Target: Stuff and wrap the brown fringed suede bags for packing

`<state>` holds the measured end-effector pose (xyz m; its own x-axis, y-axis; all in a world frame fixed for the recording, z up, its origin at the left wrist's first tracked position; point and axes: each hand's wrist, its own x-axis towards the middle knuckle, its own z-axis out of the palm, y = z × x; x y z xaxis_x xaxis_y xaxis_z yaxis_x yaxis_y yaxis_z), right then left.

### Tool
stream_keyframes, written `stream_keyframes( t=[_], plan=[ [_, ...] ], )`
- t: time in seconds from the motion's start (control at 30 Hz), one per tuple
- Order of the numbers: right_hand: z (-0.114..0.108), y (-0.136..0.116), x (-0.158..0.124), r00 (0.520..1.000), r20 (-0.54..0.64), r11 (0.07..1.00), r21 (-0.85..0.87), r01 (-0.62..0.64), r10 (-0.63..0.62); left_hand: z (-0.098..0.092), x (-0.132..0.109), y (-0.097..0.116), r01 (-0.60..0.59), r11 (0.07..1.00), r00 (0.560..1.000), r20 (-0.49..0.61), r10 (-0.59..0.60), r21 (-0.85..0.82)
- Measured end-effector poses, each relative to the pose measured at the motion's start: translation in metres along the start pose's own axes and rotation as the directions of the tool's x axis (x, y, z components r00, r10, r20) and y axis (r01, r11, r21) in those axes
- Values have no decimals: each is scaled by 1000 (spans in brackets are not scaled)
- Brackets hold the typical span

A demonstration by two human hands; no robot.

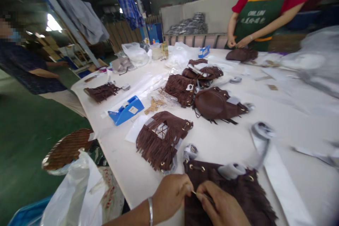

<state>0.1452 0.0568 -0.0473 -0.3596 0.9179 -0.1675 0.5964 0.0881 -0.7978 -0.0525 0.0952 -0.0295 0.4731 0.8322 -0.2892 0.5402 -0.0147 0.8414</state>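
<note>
A brown fringed suede bag (246,194) lies at the near edge of the white table (225,141), a white paper strip (231,170) tucked at its top. My left hand (171,196), a bangle on its wrist, pinches a thin cord at the bag's left side. My right hand (225,206) rests on the bag and pinches the same cord from the other side. Both hands are closed and nearly touch.
More brown fringed bags (161,137) (215,104) (102,91) lie across the table, with a blue tape dispenser (126,110) and loose white strips (278,169). A person in a green apron (258,14) works at the far side. Another person (23,63) stands left. Plastic bags (79,194) sit by a woven stool (67,148).
</note>
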Motion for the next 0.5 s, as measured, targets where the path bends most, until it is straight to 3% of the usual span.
stream_keyframes(
  t=[0.07, 0.13, 0.33, 0.4, 0.5],
  plan=[
    [-1, -7, 0, 998, -54, 999, -9, -34, 34, 8, -2, -5, -4, 998, 993, -115, 10, 57],
    [-3, -8, -1, 994, -82, 997, -12, -72, 71, 21, -4, -13, 8, 999, 989, -151, 0, 48],
    [-11, 10, -17, 986, -41, 986, 20, -164, 164, 61, -14, -30, 45, 995, 999, 6, -45, -91],
    [-14, 11, -20, 984, -40, 985, 32, -172, 173, 57, -10, -27, 87, 991, 995, -39, -92, -99],
    [-16, 6, -18, 989, -36, 990, 15, -142, 143, 37, 7, -16, 131, 990, 962, -237, -138, -45]
  ],
)
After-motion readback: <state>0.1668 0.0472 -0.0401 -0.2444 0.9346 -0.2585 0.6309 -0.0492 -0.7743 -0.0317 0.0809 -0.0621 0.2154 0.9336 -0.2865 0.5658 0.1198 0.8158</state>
